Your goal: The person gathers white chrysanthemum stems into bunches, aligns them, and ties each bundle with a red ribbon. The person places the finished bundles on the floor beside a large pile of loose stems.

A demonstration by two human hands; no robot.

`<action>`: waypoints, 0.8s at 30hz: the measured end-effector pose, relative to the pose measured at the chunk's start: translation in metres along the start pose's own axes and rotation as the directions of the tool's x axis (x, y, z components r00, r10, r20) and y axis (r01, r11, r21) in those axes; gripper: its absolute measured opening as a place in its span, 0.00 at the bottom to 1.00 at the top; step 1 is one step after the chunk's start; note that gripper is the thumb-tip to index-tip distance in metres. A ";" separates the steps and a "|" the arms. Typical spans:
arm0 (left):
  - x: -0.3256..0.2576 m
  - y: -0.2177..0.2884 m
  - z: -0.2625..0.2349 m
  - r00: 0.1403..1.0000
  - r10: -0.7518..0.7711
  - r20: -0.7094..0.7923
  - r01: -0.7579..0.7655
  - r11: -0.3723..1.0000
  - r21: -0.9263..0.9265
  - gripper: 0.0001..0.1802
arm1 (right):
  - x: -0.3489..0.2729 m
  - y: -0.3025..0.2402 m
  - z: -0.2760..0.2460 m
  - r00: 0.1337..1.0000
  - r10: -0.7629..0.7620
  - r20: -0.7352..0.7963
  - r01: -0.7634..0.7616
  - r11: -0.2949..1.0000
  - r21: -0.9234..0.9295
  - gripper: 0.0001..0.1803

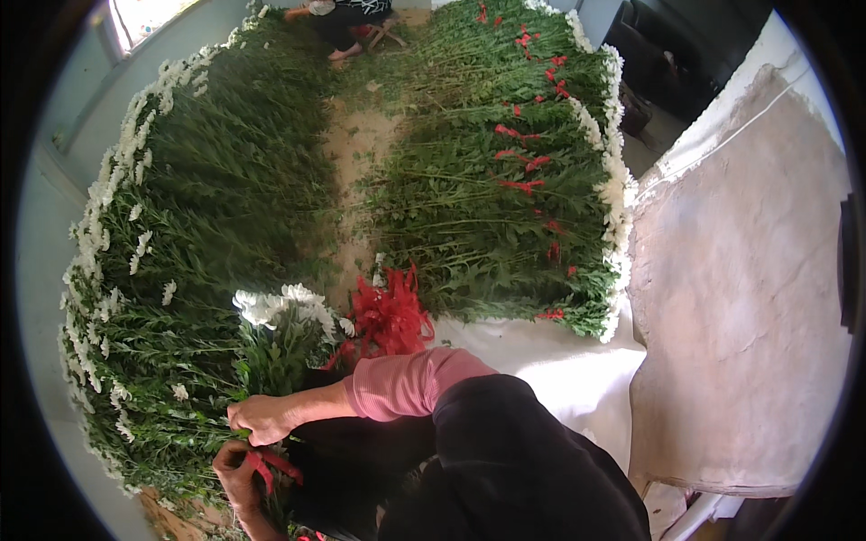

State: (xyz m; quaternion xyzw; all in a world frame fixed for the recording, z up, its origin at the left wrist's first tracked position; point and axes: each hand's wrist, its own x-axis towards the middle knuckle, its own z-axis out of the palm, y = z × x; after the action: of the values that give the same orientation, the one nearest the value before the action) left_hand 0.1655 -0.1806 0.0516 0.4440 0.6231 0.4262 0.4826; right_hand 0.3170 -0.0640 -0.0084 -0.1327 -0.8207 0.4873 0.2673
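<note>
A bunch of white chrysanthemums (287, 311) stands with its blooms up and its leafy green stems running down to my hands. My right hand (263, 418), reaching across from a pink sleeve, is closed around the stems. Just below it, my left hand (236, 471) is closed with its fingers bent at a red ribbon (271, 467), whose loose end trails to the right. Its fingertips are partly hidden among the stems. Beyond my right forearm lies a heap of cut red ribbons (390, 311).
Cut chrysanthemums lie in a long row on the left (225, 171). Bunches tied with red ribbon fill the right row (478, 198). A strip of bare floor (347, 171) runs between them. White sheeting (577, 379) lies at the right. Another person (347, 27) sits at the far end.
</note>
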 end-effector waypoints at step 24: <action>-0.015 0.007 0.036 0.806 0.546 -0.229 -0.215 0.631 0.745 0.12 | -0.016 -0.026 -0.032 0.955 -0.258 -0.145 0.289 0.920 0.264 0.10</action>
State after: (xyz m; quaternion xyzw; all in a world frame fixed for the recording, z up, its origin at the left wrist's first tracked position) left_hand 0.2037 -0.1892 0.0557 0.6078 0.7142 0.3462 0.0261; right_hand 0.3498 -0.0606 0.0213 -0.0033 -0.7377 0.5492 0.3926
